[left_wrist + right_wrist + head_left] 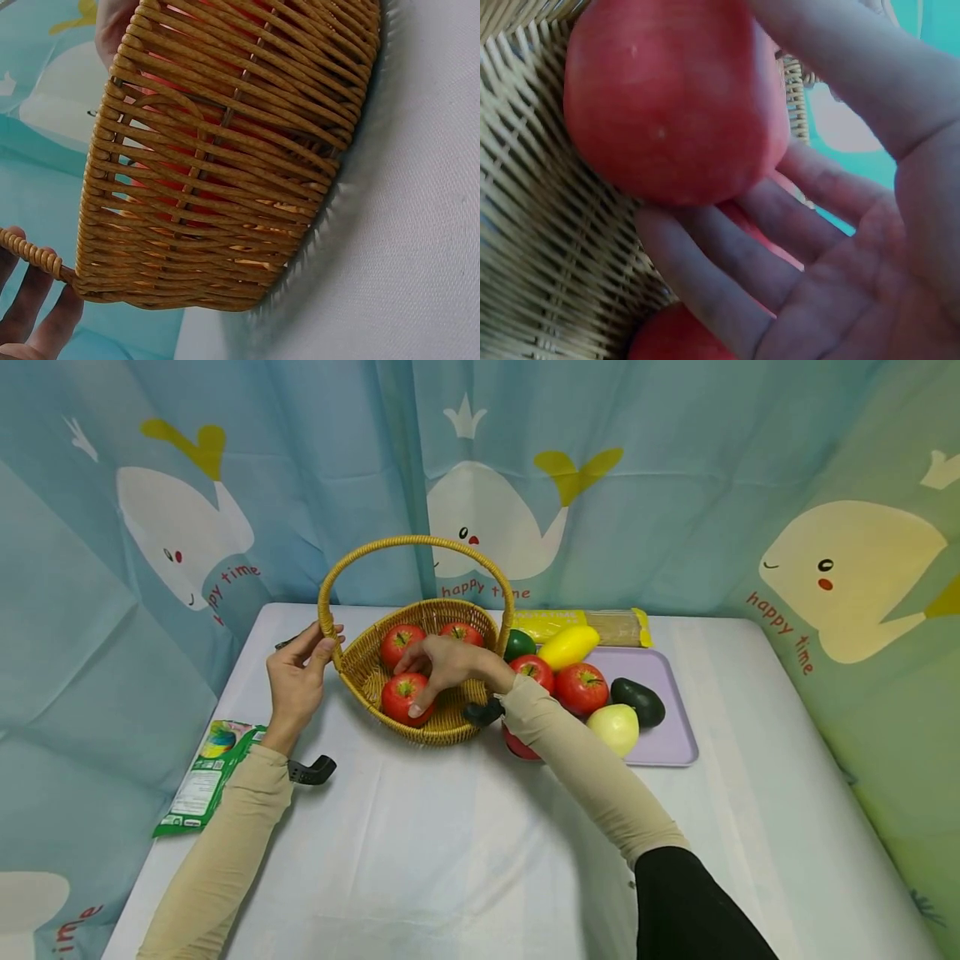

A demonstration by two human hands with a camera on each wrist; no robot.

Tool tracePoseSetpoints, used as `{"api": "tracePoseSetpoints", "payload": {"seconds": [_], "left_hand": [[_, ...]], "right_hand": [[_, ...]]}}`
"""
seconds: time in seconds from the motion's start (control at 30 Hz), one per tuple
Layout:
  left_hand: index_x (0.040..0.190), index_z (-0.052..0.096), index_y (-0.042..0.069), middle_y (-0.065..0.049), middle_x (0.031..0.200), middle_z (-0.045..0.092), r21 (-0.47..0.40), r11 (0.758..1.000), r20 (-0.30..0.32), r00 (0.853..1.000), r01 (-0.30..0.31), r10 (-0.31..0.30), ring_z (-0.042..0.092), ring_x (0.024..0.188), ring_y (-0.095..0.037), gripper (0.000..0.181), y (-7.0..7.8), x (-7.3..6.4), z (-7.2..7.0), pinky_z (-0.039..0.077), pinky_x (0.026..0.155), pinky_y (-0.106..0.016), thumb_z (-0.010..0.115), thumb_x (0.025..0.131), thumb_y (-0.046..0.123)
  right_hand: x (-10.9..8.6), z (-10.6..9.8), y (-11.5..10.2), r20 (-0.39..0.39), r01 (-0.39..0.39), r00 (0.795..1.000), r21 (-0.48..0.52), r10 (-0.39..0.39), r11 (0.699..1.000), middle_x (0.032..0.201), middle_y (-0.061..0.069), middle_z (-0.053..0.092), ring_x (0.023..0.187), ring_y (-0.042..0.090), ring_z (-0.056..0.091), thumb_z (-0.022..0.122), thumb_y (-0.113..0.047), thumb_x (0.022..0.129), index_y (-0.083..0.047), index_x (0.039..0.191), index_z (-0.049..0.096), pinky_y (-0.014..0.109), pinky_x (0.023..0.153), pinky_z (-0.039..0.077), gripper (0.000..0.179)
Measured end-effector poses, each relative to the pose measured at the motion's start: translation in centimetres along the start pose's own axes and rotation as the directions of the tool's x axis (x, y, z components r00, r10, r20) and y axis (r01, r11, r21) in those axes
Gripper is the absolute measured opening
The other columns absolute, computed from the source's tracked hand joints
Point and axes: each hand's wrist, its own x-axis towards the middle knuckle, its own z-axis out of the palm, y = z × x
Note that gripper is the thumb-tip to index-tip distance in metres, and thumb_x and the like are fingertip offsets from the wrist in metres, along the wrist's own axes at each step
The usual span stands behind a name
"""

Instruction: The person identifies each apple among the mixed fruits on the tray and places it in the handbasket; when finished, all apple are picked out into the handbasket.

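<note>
A wicker basket [427,735] with a tall arched handle [416,540] stands toward the back of the table, left of the middle. My left hand [296,681] pinches the left foot of that handle; the left wrist view shows fingers [56,319] around it, beside the woven wall. Inside the basket, my right hand [450,664] holds a red apple [399,697] near the front left, thumb on one side and fingers on the other. Two more red apples, one at the back left [401,639] and one at the back right [462,631], lie behind it.
Right of the basket, a purple tray [684,743] bears red apples [581,689], a yellow fruit [568,647], a dark green avocado [637,700] and a pale round fruit [615,728]. Behind lies a noodle packet [622,628]. A green bag [202,781] lies at left.
</note>
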Motion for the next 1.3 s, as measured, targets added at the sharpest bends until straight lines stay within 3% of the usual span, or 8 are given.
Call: {"api": "tracePoseSetpoints", "payload": {"seconds": [0.17, 0.4, 0.57, 0.83, 1.07, 1.3], "left_hand": [[0.136, 0.070, -0.002, -0.034, 0.124, 0.071, 0.000, 1.000, 0.001, 1.000, -0.004, 0.004, 0.077, 0.106, -0.009, 0.033, 0.0, 0.0, 0.1, 0.063, 0.091, -0.019, 0.063, 0.104, -0.002], [0.137, 0.068, -0.006, -0.034, 0.124, 0.071, 0.011, 1.000, 0.001, 1.000, -0.006, 0.006, 0.077, 0.105, -0.005, 0.034, 0.1, 0.0, 0.1, 0.062, 0.090, -0.018, 0.063, 0.104, -0.001], [0.138, 0.069, -0.003, -0.035, 0.124, 0.071, 0.011, 1.000, -0.002, 1.000, -0.006, 0.006, 0.077, 0.105, -0.006, 0.034, 0.2, 0.0, 0.1, 0.062, 0.089, -0.017, 0.063, 0.105, -0.001], [0.137, 0.070, -0.001, -0.033, 0.123, 0.072, 0.014, 1.000, -0.006, 1.000, -0.002, 0.003, 0.077, 0.104, -0.007, 0.033, 0.4, -0.2, 0.2, 0.063, 0.088, -0.017, 0.064, 0.104, -0.001], [0.138, 0.069, 0.000, -0.034, 0.125, 0.071, 0.004, 1.000, -0.007, 1.000, 0.026, -0.026, 0.076, 0.105, -0.006, 0.035, 0.7, -0.3, 0.3, 0.063, 0.089, -0.018, 0.064, 0.104, 0.001], [0.139, 0.070, 0.002, -0.033, 0.126, 0.071, 0.014, 1.000, -0.010, 1.000, 0.028, -0.028, 0.077, 0.106, -0.008, 0.035, 0.6, -0.4, 0.3, 0.062, 0.088, -0.017, 0.064, 0.104, 0.001]], "right_hand": [[-0.5, -0.4, 0.3, 0.034, 0.016, 0.999, -0.038, -0.015, 0.999, 0.141, 0.006, 0.068, 0.127, 0.021, 0.063, 0.097, -0.021, 0.079, -0.007, 0.141, 0.066, 0.033, 0.112, 0.053, 0.071], [-0.8, -0.6, 0.5, 0.000, -0.010, 1.000, -0.063, 0.010, 0.998, 0.129, 0.006, 0.072, 0.119, 0.020, 0.066, 0.100, -0.024, 0.075, -0.007, 0.135, 0.070, 0.031, 0.104, 0.056, 0.069], [-0.9, -0.5, 0.2, -0.037, -0.025, 0.999, -0.100, 0.021, 0.995, 0.126, 0.004, 0.073, 0.117, 0.019, 0.066, 0.100, -0.030, 0.076, -0.008, 0.131, 0.071, 0.030, 0.103, 0.056, 0.066], [-1.6, -0.5, 0.0, -0.033, -0.016, 0.999, -0.100, 0.013, 0.995, 0.131, 0.007, 0.072, 0.121, 0.021, 0.067, 0.097, -0.030, 0.079, -0.006, 0.136, 0.068, 0.031, 0.106, 0.057, 0.068], [-4.4, -1.1, 0.6, -0.079, 0.028, 0.996, -0.062, -0.033, 0.998, 0.137, 0.014, 0.070, 0.121, 0.028, 0.069, 0.094, -0.026, 0.084, -0.002, 0.139, 0.067, 0.036, 0.107, 0.059, 0.066], [-8.8, -1.5, 1.7, -0.182, 0.173, 0.972, 0.120, -0.149, 0.978, 0.139, 0.023, 0.068, 0.123, 0.040, 0.070, 0.092, -0.014, 0.084, 0.002, 0.138, 0.067, 0.052, 0.107, 0.059, 0.062]]}}
